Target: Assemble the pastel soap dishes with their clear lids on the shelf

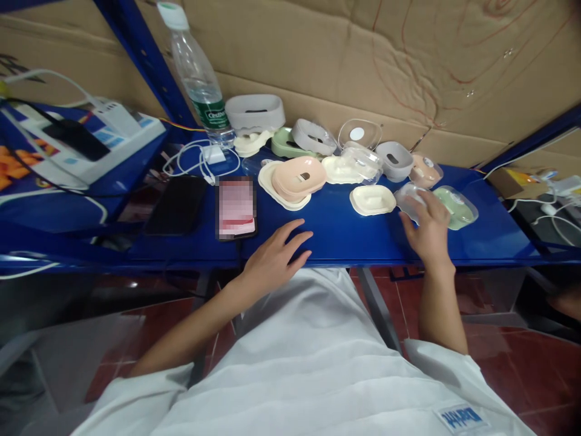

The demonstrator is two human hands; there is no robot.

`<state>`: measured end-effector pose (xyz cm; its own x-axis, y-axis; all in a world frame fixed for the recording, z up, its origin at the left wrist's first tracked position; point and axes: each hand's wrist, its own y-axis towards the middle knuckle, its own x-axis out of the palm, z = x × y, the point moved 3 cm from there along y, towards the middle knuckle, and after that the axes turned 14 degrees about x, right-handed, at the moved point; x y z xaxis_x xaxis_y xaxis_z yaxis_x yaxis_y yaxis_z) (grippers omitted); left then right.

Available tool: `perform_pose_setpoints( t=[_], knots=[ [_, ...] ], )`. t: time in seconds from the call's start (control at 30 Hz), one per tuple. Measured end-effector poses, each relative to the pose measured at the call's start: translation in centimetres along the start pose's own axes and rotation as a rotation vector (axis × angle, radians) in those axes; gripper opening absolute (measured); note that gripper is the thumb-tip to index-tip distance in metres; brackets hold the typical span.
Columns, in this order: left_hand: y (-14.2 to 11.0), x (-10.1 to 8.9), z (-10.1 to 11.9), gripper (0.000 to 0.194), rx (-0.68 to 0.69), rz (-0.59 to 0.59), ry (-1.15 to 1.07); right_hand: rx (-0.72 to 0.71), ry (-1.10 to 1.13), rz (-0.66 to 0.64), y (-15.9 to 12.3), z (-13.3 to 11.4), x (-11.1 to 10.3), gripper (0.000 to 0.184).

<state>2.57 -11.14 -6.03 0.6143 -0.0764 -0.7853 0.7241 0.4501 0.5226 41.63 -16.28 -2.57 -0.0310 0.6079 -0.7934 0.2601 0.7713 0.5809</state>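
My left hand hovers at the front edge of the blue shelf, fingers spread, holding nothing. Near it are a pixelated phone and a peach soap-dish-like tray resting on a cream piece. Over at the right, my right hand reaches down onto a clear plastic lid, fingers apart and thumb out; whether they touch it is unclear. Beside that lid are a small cream oval tray, a green dish under a clear cover and a peach dish.
Behind stand a water bottle, grey oval dishes, a green dish and a clear lid with a round sticker. A white cable, a dark phone and a power strip are at left. Cardboard backs the shelf.
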Motion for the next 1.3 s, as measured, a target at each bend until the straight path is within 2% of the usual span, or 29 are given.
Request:
perform_pose_setpoints(
  t=[0.1, 0.2, 0.27, 0.33, 0.4, 0.47, 0.6, 0.73, 0.83, 0.9, 0.97, 1.07, 1.13, 1.2, 1.3],
  knots=[
    [0.1, -0.2, 0.1, 0.043, -0.004, 0.003, -0.022, -0.157, 0.049, -0.255, 0.4, -5.2, 1.9, 0.040],
    [0.2, -0.4, 0.1, 0.052, 0.024, 0.015, -0.029, -0.305, 0.175, -0.473, -0.4, -10.1, 2.3, 0.041],
    [0.2, -0.3, 0.1, 0.055, 0.072, 0.015, -0.006, -0.409, 0.310, -0.548, -0.8, -12.7, 1.6, 0.042],
    [0.2, -0.2, 0.1, 0.052, 0.132, -0.003, 0.033, -0.466, 0.408, -0.550, -0.3, -14.2, 0.7, 0.041],
    [0.2, 0.0, 0.1, 0.044, 0.180, -0.018, 0.065, -0.456, 0.422, -0.491, 1.2, -14.5, 0.2, 0.041],
    [0.2, 0.0, 0.1, 0.037, 0.194, -0.021, 0.074, -0.419, 0.376, -0.432, 3.2, -14.0, 0.7, 0.042],
    [0.3, -0.1, 0.1, 0.026, 0.181, 0.012, 0.070, -0.396, 0.275, -0.360, 6.9, -13.5, 3.8, 0.045],
    [0.3, -0.2, 0.1, 0.014, 0.151, 0.054, 0.064, -0.542, 0.240, -0.422, 8.6, -16.0, 7.7, 0.045],
    [0.2, -0.3, 0.1, 0.011, 0.135, 0.084, 0.047, -0.570, 0.222, -0.434, 9.0, -17.7, 8.8, 0.037],
    [0.1, -0.4, 0.1, 0.016, 0.125, 0.121, 0.043, -0.535, 0.228, -0.393, 8.8, -17.8, 7.9, 0.037],
    [0.0, -0.6, 0.0, 0.032, 0.104, 0.181, 0.043, -0.490, 0.246, -0.339, 7.8, -17.1, 5.9, 0.039],
    [-0.1, -0.8, -0.3, 0.059, 0.078, 0.266, 0.032, -0.452, 0.265, -0.303, 4.9, -15.3, 2.1, 0.037],
    [-0.1, -0.8, -0.4, 0.067, 0.087, 0.272, 0.023, -0.462, 0.267, -0.334, 2.4, -14.4, 0.3, 0.035],
    [-0.1, -0.6, -0.4, 0.064, 0.121, 0.245, 0.033, -0.483, 0.258, -0.383, 0.1, -14.1, -0.5, 0.034],
    [0.0, -0.5, -0.3, 0.049, 0.141, 0.194, 0.044, -0.507, 0.267, -0.431, -2.1, -14.5, -0.2, 0.035]
  ],
)
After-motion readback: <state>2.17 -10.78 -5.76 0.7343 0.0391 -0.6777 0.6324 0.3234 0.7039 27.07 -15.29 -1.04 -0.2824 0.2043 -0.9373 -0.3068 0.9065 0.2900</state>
